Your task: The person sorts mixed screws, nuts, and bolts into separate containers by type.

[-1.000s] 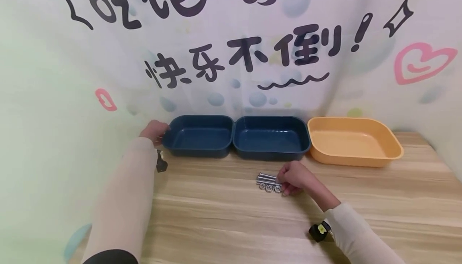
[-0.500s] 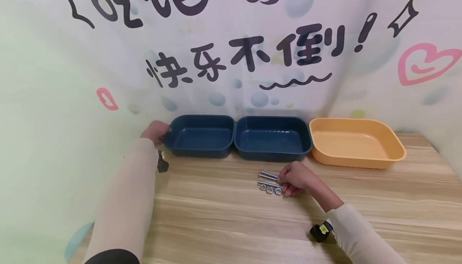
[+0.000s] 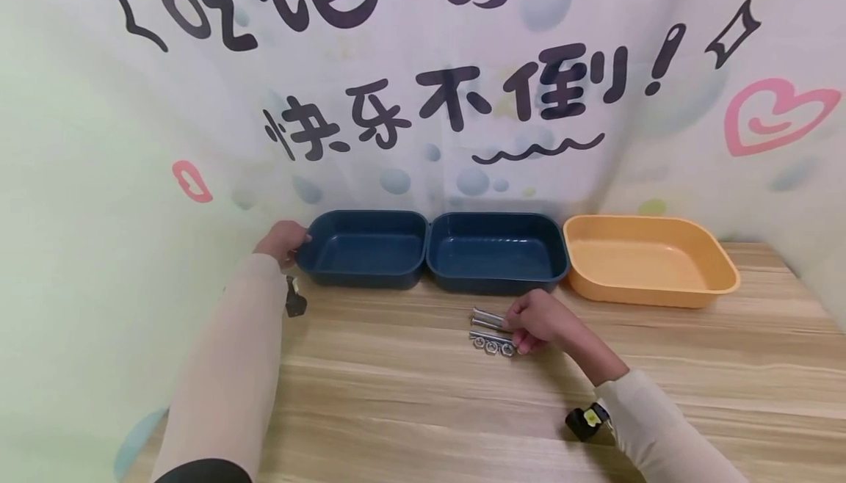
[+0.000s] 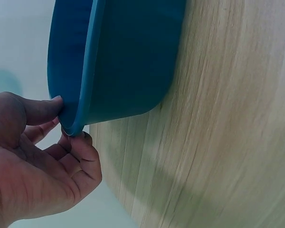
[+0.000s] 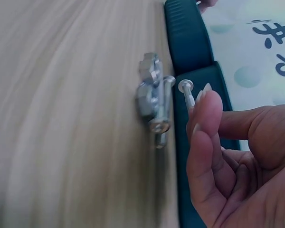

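At the far left, my left hand (image 3: 283, 241) pinches the end rim of a dark blue plastic bin (image 3: 360, 280), thumb inside and fingers outside in the left wrist view. My right hand (image 3: 538, 319) is low over the table, in front of the middle blue bin (image 3: 496, 285). Between its thumb and fingers it pinches a silver bolt (image 5: 185, 88), whose round head sticks out past the fingertips. Just beside and below are more bolts (image 3: 487, 337) and a row of three hex nuts (image 3: 492, 347). The right fingers hide the bolts' other ends.
A yellow-orange bin (image 3: 651, 294) stands to the right of the two blue ones, all in a row at the back of the wooden table (image 3: 410, 402). Behind them hangs a printed cloth (image 3: 396, 153) with dark lettering. Each wrist carries a small black camera (image 3: 584, 423).
The bolts, first lying close together, have spread: the upper ones have shifted up and away from the bolt by the nuts as my right hand rises slightly. The left hand keeps its place.
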Tool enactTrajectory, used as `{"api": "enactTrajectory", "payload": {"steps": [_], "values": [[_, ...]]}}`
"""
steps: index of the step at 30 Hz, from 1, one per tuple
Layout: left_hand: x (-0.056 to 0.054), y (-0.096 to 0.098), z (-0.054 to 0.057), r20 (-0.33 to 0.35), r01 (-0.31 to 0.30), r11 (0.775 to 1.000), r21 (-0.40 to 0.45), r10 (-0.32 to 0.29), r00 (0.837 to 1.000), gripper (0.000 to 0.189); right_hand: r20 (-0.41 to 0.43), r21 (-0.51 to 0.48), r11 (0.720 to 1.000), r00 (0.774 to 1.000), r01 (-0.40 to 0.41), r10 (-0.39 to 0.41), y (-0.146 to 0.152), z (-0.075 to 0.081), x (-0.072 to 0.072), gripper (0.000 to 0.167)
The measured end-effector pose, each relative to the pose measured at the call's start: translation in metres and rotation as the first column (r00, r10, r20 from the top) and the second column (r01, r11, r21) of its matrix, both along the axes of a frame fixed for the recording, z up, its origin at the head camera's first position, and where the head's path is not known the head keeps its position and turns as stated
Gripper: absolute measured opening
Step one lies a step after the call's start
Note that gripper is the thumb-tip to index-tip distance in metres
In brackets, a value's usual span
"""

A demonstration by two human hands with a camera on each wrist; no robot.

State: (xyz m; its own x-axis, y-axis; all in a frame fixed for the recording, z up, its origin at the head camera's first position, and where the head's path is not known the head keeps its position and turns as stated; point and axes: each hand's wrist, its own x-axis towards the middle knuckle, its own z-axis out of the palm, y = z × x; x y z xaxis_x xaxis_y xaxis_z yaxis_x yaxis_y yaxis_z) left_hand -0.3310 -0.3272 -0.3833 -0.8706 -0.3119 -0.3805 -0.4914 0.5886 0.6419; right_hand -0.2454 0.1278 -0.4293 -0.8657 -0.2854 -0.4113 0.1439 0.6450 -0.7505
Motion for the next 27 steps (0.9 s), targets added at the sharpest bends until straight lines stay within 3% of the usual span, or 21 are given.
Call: {"api": "enactTrajectory", "payload": {"steps": [7,15,22,27], "values": [[-0.001,-0.003,-0.002,-0.007,-0.001,1.000,-0.025,0.000,1.000,0.018,-0.011,-0.048,0.996,0.997,-0.073,0.072,-0.013,0.019,-0.002,0.016],[-0.003,-0.004,-0.002,0.019,0.000,1.000,-0.031,0.001,1.000,0.018,0.069,-0.128,0.987,0.992,-0.101,0.110,-0.038,0.039,-0.011,0.026],[-0.006,-0.004,-0.003,0.008,-0.012,1.000,0.002,0.012,1.000,0.020,0.203,-0.299,0.954,0.978,0.027,0.037,-0.066,0.052,-0.024,0.027],[-0.005,-0.002,-0.002,-0.010,-0.012,1.000,-0.006,0.012,1.000,0.018,0.260,-0.363,0.927,0.966,0.094,0.003,-0.085,0.063,-0.034,0.028]]}}
